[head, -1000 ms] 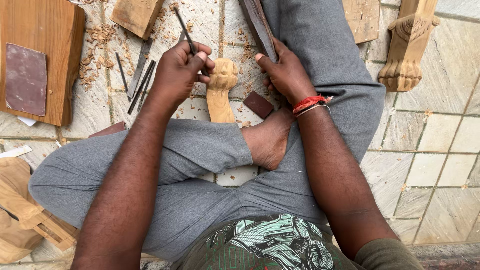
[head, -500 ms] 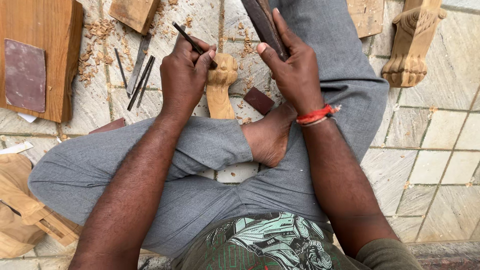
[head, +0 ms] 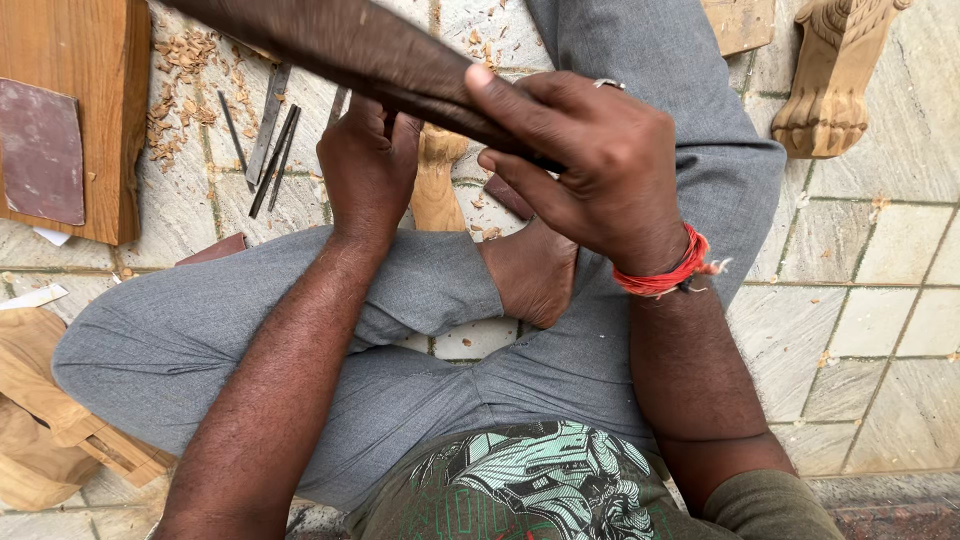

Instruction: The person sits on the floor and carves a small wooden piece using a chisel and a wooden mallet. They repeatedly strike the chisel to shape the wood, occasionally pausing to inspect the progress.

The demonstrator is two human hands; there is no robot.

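Observation:
I sit cross-legged on a tiled floor. A pale carved wooden piece (head: 437, 190) lies in front of my bare foot (head: 532, 272). My left hand (head: 368, 160) is closed on top of it, fist around a thin chisel that is mostly hidden now. Raised close to the camera, my right hand (head: 590, 170) grips a long dark wooden mallet (head: 340, 50) that stretches up and left across the view, over my left hand. A red thread band (head: 665, 275) circles the right wrist.
Several loose metal chisels (head: 265, 140) lie on the tiles at the upper left, beside wood shavings (head: 180, 60). A wooden board (head: 110, 120) with a dark sandpaper sheet (head: 40, 150) lies at the left. A carved wooden leg (head: 835, 80) lies upper right. Wood offcuts (head: 40, 440) sit lower left.
My right hand has lifted the dark mallet up toward the camera and swung it leftward over the left hand. The left hand has stayed on the carved piece.

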